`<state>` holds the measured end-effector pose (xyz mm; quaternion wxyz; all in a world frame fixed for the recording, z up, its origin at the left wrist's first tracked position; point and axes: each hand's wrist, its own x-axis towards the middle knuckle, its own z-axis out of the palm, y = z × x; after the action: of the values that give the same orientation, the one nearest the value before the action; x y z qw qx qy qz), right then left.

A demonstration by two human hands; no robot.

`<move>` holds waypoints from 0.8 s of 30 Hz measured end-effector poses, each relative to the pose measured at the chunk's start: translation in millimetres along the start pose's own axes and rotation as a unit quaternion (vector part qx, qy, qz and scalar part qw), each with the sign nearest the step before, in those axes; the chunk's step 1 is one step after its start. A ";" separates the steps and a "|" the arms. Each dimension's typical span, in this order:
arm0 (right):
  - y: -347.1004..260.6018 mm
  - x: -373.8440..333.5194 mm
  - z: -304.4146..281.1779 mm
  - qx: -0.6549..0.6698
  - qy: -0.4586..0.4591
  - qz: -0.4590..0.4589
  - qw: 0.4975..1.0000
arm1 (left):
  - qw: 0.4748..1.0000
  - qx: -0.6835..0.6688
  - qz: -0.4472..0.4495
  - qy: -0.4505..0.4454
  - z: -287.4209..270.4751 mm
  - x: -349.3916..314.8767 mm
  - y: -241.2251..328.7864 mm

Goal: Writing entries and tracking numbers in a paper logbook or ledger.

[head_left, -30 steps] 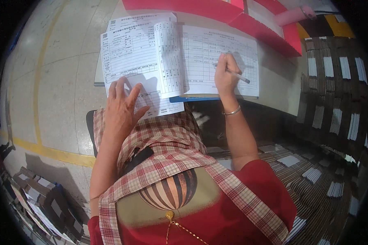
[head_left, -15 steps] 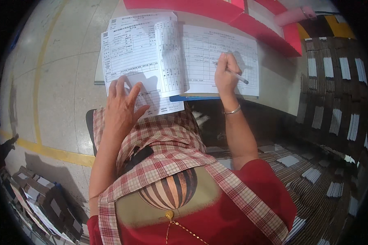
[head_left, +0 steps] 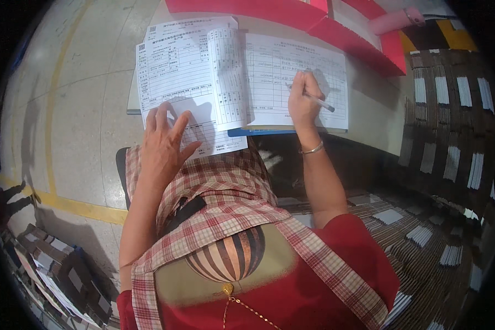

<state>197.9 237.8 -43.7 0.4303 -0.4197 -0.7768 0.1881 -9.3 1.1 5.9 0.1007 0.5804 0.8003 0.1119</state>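
Note:
A pen [head_left: 323,103] is gripped in my right hand [head_left: 304,102], which rests on a printed form [head_left: 267,96] with handwritten lines. My left hand [head_left: 168,131] lies with fingers spread on the lower part of another printed form [head_left: 170,60], to the left. Between the two sheets a folded-over page [head_left: 227,82] curls up. Beneath the right-hand form the edge of a blue folder or pad [head_left: 258,132] shows. The pen's tip is hidden by my fingers.
Pink-red box-like pieces [head_left: 291,14] stand along the far side of the table [head_left: 368,104], with a pink cylinder [head_left: 393,22] beside them. Stacks of flattened brown cardboard [head_left: 440,110] fill the right. More stacked bundles [head_left: 66,275] sit at the lower left, by a yellow floor line [head_left: 82,209].
My right hand and the pen have shifted very slightly on the form. My left hand stays put. At the far left edge, a dark shape has moved further into view.

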 end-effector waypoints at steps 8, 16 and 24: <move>1.7 0.2 -0.1 -0.013 0.007 -0.017 1.000 | 1.000 0.020 -0.008 -0.016 -0.7 0.2 1.1; 1.5 0.4 1.4 -0.004 -0.002 -0.014 1.000 | 1.000 0.014 0.002 -0.004 1.2 -0.3 -0.5; 0.6 -0.4 0.7 -0.006 0.022 -0.001 1.000 | 1.000 0.010 0.009 0.007 0.7 -0.1 0.1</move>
<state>197.7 237.8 -44.7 0.4444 -0.4258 -0.7688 0.1737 -9.0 1.1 5.2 0.0884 0.5875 0.7970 0.1091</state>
